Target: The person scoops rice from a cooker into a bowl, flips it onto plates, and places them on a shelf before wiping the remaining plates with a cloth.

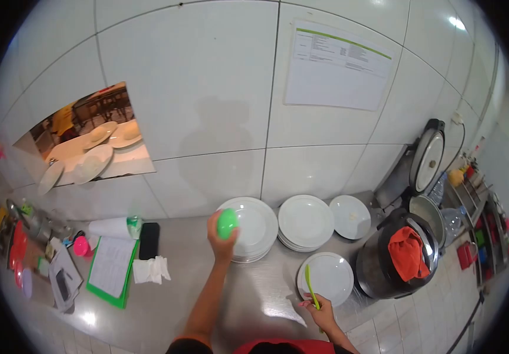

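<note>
My left hand is closed around a small rounded bright-green bowl, held up by the left edge of a stack of white plates. The bowl's inside is hidden from me. In my right hand is a slim lime-green spatula, its tip pointing up and away. The spatula crosses in front of a single white plate, which lies on the steel counter. Behind that plate stand a second stack of white plates and another white plate with small pale bits on it.
A dark round cooker with an orange cloth on top stands at right; an open lid rises behind it. To the left lie a green clipboard, a black phone and crumpled white tissue. A tiled wall backs the counter.
</note>
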`<move>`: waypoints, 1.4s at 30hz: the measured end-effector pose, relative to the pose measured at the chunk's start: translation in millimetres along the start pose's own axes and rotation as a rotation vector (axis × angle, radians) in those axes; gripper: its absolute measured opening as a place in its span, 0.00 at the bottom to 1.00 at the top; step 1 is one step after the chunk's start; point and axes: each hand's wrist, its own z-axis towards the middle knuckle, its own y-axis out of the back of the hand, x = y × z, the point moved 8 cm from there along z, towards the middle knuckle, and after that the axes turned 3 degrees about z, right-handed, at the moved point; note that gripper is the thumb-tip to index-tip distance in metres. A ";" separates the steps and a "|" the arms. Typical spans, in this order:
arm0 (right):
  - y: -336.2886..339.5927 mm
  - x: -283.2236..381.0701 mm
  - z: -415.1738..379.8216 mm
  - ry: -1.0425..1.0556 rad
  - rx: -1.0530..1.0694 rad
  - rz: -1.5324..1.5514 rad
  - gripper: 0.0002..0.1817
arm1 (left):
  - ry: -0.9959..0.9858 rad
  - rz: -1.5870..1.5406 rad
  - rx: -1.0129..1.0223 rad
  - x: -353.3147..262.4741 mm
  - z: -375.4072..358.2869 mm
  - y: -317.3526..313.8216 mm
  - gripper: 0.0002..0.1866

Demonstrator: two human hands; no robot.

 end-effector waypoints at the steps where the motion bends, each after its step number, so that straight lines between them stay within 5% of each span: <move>1: 5.8 -8.3 -1.7 -0.002 -0.049 0.000 0.14 | 0.013 -0.014 0.016 9.0 11.1 -11.8 0.27; 3: 11.4 -13.8 -11.1 -0.016 -0.110 -0.004 0.13 | -0.467 0.512 0.396 -0.6 6.0 -64.9 0.27; 7: 42.5 -19.3 -14.9 0.025 -0.225 -0.106 0.14 | -0.154 0.145 -0.100 42.4 28.4 17.9 0.28; 8: 52.6 -25.8 -18.9 0.016 -0.281 -0.101 0.14 | 0.067 -0.210 -0.217 47.3 23.4 50.8 0.26; 9: 54.2 -26.5 -21.0 -0.004 -0.283 -0.105 0.14 | 0.010 -0.207 -0.346 50.9 14.2 87.8 0.28; 11: 64.4 -26.6 -21.0 -0.095 -0.371 -0.099 0.12 | 0.337 -0.971 -0.398 104.6 -25.0 140.3 0.29; 13: 67.5 -35.1 -12.9 -0.093 -0.343 -0.097 0.12 | 0.597 -1.205 -0.246 85.8 -59.2 149.7 0.28; 15: 56.5 -34.4 -1.7 -0.033 -0.176 -0.206 0.17 | 0.778 -1.249 -0.512 85.0 -102.7 164.3 0.30; 17: 52.9 -33.7 7.1 -0.018 -0.173 -0.336 0.18 | 0.849 -1.237 -0.089 92.4 -150.9 165.8 0.33; 21: 45.8 -27.0 17.0 -0.094 -0.152 -0.633 0.26 | 1.035 -1.209 0.009 66.4 -207.2 140.5 0.35; 26: 24.2 -35.6 25.1 -0.051 0.064 -0.582 0.27 | 1.213 -0.720 0.146 109.8 -233.1 117.1 0.29; 32: -23.7 -57.7 19.4 -0.121 0.322 -0.623 0.28 | 1.020 -0.596 0.135 122.7 -192.5 112.0 0.26; 36: -38.8 -68.5 17.1 -0.107 0.347 -0.648 0.29 | 1.063 -0.654 0.053 117.0 -181.9 116.9 0.26; 40: -55.8 -58.5 16.5 -0.048 0.389 -0.591 0.24 | 0.736 -0.650 -0.104 115.1 -128.0 136.5 0.31; 42: -59.1 -62.9 15.6 -0.019 0.403 -0.584 0.23 | 0.457 -0.406 -0.075 55.8 -56.4 118.8 0.36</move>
